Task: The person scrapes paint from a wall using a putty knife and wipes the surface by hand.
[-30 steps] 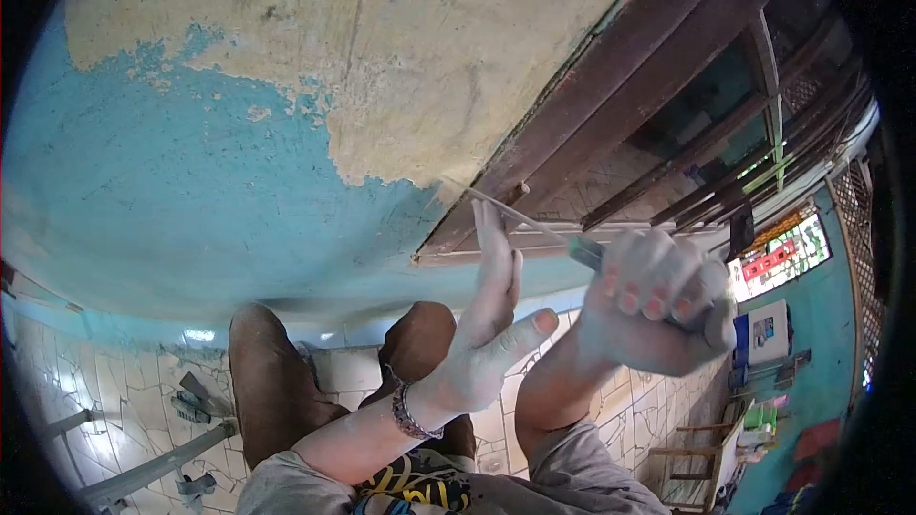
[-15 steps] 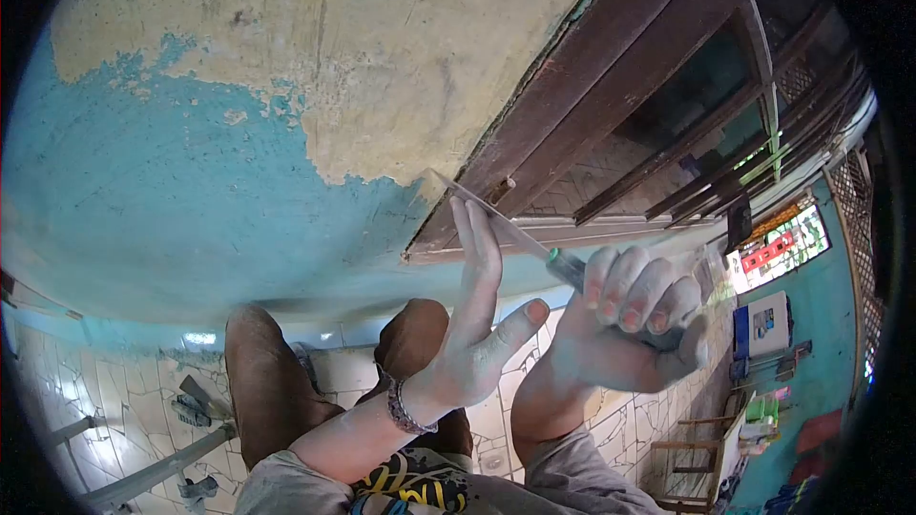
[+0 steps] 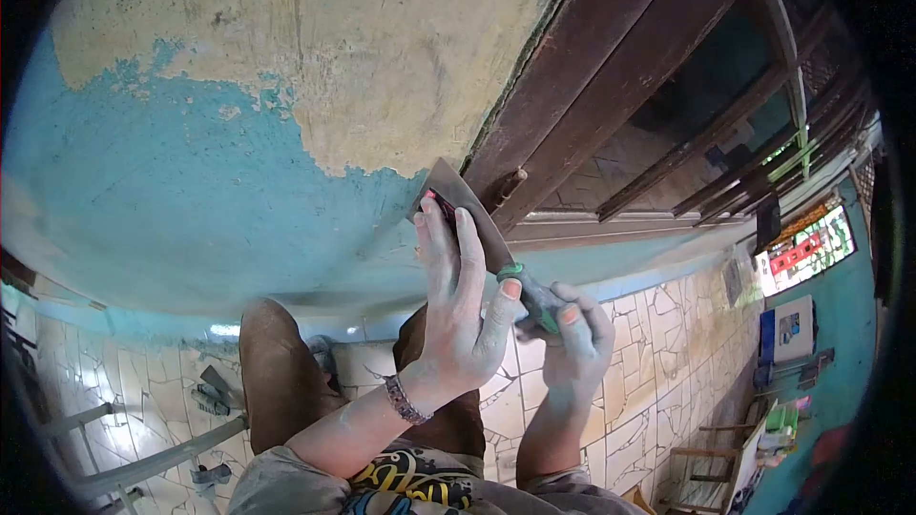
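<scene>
A putty knife (image 3: 489, 235) with a wide metal blade and a grey-green handle lies angled against the wall, its tip at the border of blue paint (image 3: 210, 191) and bare tan plaster (image 3: 382, 57). My right hand (image 3: 578, 348) is closed round the handle's end. My left hand (image 3: 456, 324), dusty and wearing a beaded bracelet, has its fingers stretched along the blade, fingertips touching it near the tip. Its thumb lies by the green collar of the handle. Just right of the blade runs the dark wooden frame (image 3: 534, 105).
A short wooden peg (image 3: 510, 188) sticks out of the frame beside the blade. My knees (image 3: 277, 353) are bent close to the wall. On the cracked-tile floor (image 3: 630, 353), another scraper (image 3: 215, 391) lies near a metal bar (image 3: 181, 448). A wooden chair (image 3: 701, 477) stands at right.
The blade has turned from edge-on to showing its broad face. My right hand has moved left and down with the handle. My left fingers have shifted left onto the blade.
</scene>
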{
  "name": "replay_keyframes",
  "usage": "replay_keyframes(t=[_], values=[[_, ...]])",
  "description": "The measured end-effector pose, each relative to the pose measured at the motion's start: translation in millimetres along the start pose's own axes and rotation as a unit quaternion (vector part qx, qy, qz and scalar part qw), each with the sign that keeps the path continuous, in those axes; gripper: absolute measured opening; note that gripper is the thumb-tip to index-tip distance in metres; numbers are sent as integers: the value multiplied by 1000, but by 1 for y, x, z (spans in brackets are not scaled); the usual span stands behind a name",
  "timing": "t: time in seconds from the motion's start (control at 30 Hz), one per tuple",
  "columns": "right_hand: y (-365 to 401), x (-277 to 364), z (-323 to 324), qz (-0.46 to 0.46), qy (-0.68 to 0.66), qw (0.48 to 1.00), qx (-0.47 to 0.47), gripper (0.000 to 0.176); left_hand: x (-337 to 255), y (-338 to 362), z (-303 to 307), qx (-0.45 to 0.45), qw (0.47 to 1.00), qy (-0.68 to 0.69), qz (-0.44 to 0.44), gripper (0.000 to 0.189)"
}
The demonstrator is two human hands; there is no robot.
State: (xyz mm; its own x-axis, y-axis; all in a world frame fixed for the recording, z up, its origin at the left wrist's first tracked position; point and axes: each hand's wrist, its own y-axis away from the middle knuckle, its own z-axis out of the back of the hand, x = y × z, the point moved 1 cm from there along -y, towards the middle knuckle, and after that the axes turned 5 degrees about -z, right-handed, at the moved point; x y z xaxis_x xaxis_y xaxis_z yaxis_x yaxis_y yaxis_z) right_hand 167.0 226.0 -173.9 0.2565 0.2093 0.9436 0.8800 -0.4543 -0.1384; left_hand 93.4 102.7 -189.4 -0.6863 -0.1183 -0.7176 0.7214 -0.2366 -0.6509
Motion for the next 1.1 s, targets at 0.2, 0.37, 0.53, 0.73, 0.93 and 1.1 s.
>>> replay_keyframes(t=[0.2,0.37,0.53,0.73,0.93,1.1], values=[[-10,21,4,-76,275,954,96,39,4,2,1,-3,998,-55,-13,70],[-21,18,-1,47,299,951,68,27,3,0,-8,-32,998,-39,-33,74],[-18,33,-6,115,356,924,86,26,-4,-2,-4,-15,1000,-13,-22,78],[-14,32,-1,118,371,918,78,24,0,2,-10,7,1000,2,-21,78],[-19,21,-19,96,346,928,99,22,2,-1,0,-44,997,-43,-37,76],[-17,21,-13,99,347,929,79,23,6,3,3,-11,999,-23,-39,79]])
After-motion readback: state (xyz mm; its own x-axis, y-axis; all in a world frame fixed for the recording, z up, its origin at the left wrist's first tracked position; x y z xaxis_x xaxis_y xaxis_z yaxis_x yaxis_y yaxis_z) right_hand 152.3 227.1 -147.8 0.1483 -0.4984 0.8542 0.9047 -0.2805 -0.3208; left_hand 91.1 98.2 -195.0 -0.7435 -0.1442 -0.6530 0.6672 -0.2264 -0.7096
